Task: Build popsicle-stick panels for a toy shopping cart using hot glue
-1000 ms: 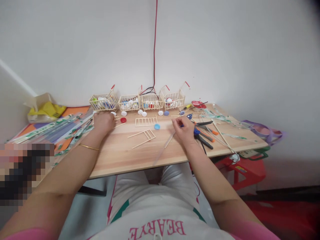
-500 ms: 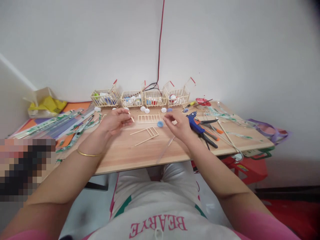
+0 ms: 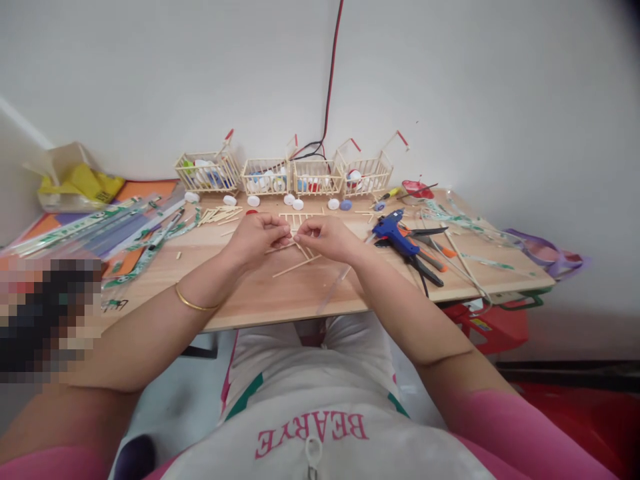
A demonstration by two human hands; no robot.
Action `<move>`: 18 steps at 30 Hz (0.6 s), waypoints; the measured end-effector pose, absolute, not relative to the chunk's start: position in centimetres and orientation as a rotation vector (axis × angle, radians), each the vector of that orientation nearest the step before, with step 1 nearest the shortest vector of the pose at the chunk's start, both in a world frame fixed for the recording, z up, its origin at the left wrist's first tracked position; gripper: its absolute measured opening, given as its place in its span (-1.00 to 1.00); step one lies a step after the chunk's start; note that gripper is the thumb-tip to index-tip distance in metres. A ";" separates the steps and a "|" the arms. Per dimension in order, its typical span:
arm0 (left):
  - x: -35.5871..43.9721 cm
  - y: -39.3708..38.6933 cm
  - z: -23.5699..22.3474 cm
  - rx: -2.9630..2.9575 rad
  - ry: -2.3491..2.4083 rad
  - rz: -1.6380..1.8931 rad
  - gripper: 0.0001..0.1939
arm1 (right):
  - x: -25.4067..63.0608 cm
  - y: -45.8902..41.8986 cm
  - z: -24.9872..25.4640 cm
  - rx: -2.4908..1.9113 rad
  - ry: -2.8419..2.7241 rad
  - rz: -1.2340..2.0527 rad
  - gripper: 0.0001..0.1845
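Note:
My left hand (image 3: 263, 235) is closed in a pinch, its fingertips around a short wooden stick that is now mostly hidden. Right beside it, my right hand (image 3: 325, 237) is also pinched, thumb and fingers almost meeting the left fingertips; what lies between them is too small to make out. Below the hands is a partly built stick frame (image 3: 297, 266) with long side sticks and short crosspieces, partly covered. Behind the fingers lies a ladder-like stick panel (image 3: 300, 218), its lower part hidden.
Several small stick-built shopping carts (image 3: 315, 177) with red handles stand along the wall. At right lie a blue glue gun (image 3: 395, 233) and pliers. Loose sticks (image 3: 217, 215), plastic-wrapped strips (image 3: 100, 227) and a yellow bag (image 3: 83, 187) are at left.
Both hands have moved inward until their fingertips nearly meet over the stick frame. The blue cap near my right hand is now hidden. The view has shifted slightly.

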State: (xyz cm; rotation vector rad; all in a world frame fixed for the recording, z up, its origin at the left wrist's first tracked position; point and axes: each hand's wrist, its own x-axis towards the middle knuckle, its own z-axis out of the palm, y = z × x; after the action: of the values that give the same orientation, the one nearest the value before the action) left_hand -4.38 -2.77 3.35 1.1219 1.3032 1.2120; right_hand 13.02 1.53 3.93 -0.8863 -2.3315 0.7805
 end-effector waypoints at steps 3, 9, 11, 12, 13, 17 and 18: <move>-4.3 -2.8 2.9 1.181 1.297 1.165 -0.79 | 12.8 1.5 4.2 -0.938 -2.358 0.856 -0.76; -5.1 -3.4 3.3 1.811 1.580 0.910 -0.42 | 12.9 1.2 4.2 -1.218 -2.380 0.891 -0.76; -5.3 -3.7 3.5 2.014 1.689 0.691 -0.37 | 12.8 1.2 3.9 -1.302 -2.381 0.838 -0.76; -5.4 -3.8 3.4 2.082 1.721 0.583 -0.36 | 12.7 1.2 3.8 -1.325 -2.379 0.815 -0.76; -5.4 -3.9 3.4 2.128 1.745 0.496 -0.35 | 12.6 1.2 3.7 -1.334 -2.377 0.798 -0.76; -5.3 -4.0 2.9 2.215 1.784 0.358 -0.34 | 12.1 1.0 3.5 -1.299 -2.407 0.753 -0.74; -5.3 -4.0 2.8 2.222 1.790 0.348 -0.35 | 12.0 0.9 3.5 -1.298 -2.422 0.744 -0.73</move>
State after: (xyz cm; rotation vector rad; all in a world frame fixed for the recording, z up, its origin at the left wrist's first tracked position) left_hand -5.33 -4.01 2.76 2.2222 1.7897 0.3477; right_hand 12.02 0.87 3.54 -1.2980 -2.4220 0.7445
